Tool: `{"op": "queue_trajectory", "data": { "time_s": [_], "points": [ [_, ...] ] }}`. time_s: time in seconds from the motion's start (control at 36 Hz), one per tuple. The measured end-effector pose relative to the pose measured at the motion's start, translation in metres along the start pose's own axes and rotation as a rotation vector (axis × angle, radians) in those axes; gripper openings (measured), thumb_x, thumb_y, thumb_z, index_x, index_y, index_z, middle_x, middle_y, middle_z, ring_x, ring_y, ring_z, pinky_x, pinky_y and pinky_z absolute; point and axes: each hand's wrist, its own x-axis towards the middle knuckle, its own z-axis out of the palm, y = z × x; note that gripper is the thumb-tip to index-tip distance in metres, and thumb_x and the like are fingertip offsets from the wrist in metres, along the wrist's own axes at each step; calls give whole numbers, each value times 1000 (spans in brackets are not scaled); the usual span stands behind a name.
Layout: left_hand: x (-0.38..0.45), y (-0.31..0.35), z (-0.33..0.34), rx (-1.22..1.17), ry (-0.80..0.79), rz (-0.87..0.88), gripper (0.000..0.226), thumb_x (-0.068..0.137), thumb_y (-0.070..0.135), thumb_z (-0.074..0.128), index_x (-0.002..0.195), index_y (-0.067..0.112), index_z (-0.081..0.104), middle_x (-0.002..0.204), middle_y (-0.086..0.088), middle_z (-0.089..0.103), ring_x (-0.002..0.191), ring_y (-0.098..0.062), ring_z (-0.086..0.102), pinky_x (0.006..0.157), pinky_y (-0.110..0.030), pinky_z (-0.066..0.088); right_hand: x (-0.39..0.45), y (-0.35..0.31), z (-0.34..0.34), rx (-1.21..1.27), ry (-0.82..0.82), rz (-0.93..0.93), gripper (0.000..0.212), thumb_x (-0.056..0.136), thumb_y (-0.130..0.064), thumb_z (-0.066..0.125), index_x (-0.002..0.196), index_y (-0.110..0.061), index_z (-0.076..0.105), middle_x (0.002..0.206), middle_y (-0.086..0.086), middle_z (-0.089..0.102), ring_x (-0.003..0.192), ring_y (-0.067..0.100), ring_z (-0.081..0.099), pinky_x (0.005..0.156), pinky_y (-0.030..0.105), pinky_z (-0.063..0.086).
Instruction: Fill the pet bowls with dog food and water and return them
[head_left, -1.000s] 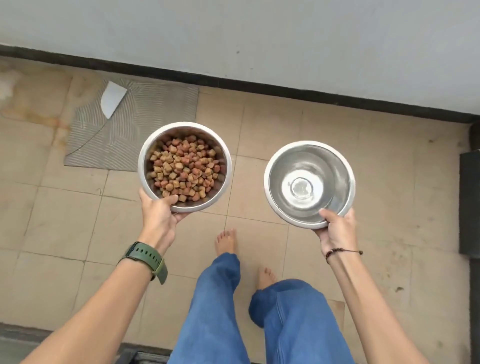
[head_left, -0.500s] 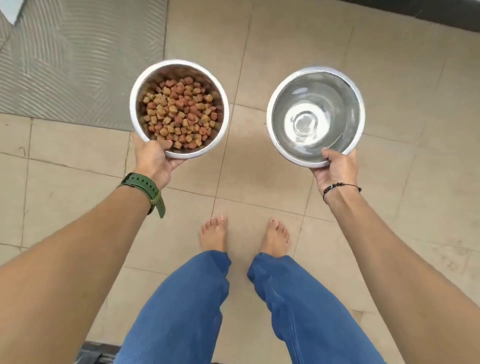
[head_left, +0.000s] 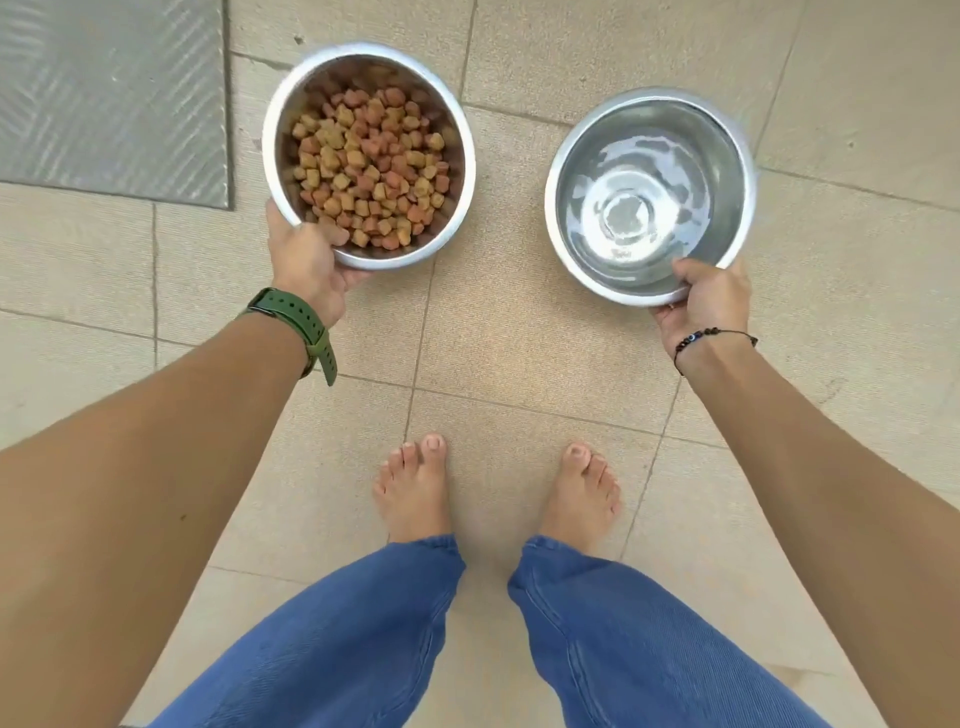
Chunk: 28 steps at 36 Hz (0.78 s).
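Two steel pet bowls hang low over the tiled floor in front of my bare feet. The food bowl (head_left: 283, 93) on the left holds brown and orange kibble (head_left: 371, 166). My left hand (head_left: 309, 265) grips its near rim, thumb inside. The water bowl (head_left: 737, 156) on the right holds clear water (head_left: 639, 202) that ripples. My right hand (head_left: 704, 299) grips its near rim, thumb over the edge. I cannot tell whether the bowls touch the floor.
A grey ribbed mat (head_left: 111, 98) lies on the floor at the upper left, beside the food bowl. Beige floor tiles (head_left: 519, 353) stretch all around. My feet (head_left: 415, 488) stand just behind the bowls.
Both bowls have come down toward the floor and look larger. The view has tilted further down, so the wall is out of sight. My feet stand side by side.
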Motion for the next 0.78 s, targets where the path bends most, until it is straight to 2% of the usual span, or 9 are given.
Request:
{"op": "queue_trajectory", "data": {
  "time_s": [0.03,0.08,0.17,0.31,0.47,0.58,0.69,0.75,0.78],
  "points": [
    [7,-2,-3,-187,-68,-45,33,77,11,49,107,22,46,101,-2,63,90,-24,63,71,-42,54,2,1,1,2,-10,-1,42,80,14,44,92,-25,55,92,0,61,83,21,59,74,39,47],
    [10,-5,-5,-349,-35,-66,35,73,11,54,105,23,46,97,-2,63,87,-24,63,68,-42,54,5,3,2,15,-17,2,42,81,14,45,91,-25,56,89,0,62,80,20,59,76,40,46],
    [-8,-4,0,14,96,-22,52,59,5,73,99,21,44,90,-5,59,83,-26,58,64,-40,48,8,6,4,35,-22,-5,45,81,14,44,98,-25,56,92,-1,62,85,20,61,83,47,51],
    [-11,-10,8,136,234,53,67,50,1,80,103,19,41,91,-10,57,84,-29,55,65,-39,46,13,10,6,16,-30,-9,65,84,11,45,137,-25,42,99,-4,62,91,20,60,79,42,53],
    [-8,-12,12,130,251,65,72,43,3,83,101,20,44,90,-9,56,82,-28,55,63,-37,47,14,20,8,52,10,5,46,87,8,48,106,-34,54,102,-8,64,102,20,61,89,46,50],
    [-7,-12,13,143,268,63,69,44,5,83,100,20,46,89,-7,54,80,-27,52,61,-37,46,10,22,8,-9,68,14,36,88,3,53,89,-33,57,79,-12,63,68,11,60,67,34,48],
    [-13,-7,3,141,207,50,59,57,6,76,102,23,42,94,-4,54,86,-23,51,69,-36,45,-3,11,9,-143,105,36,24,91,-5,55,111,-20,53,83,-3,61,59,13,55,65,38,53],
    [-21,-2,-7,130,167,31,45,71,6,62,107,21,39,99,-4,54,92,-22,50,77,-33,42,-19,-3,7,-176,140,92,44,91,-5,54,132,-19,42,90,3,58,60,14,53,47,23,50],
    [-26,1,-17,84,121,-4,36,79,7,54,110,20,40,102,-4,55,97,-22,50,82,-33,40,-31,-9,5,-208,163,113,48,91,-5,53,135,-19,38,82,4,54,54,14,47,37,18,41]
  ]
}}
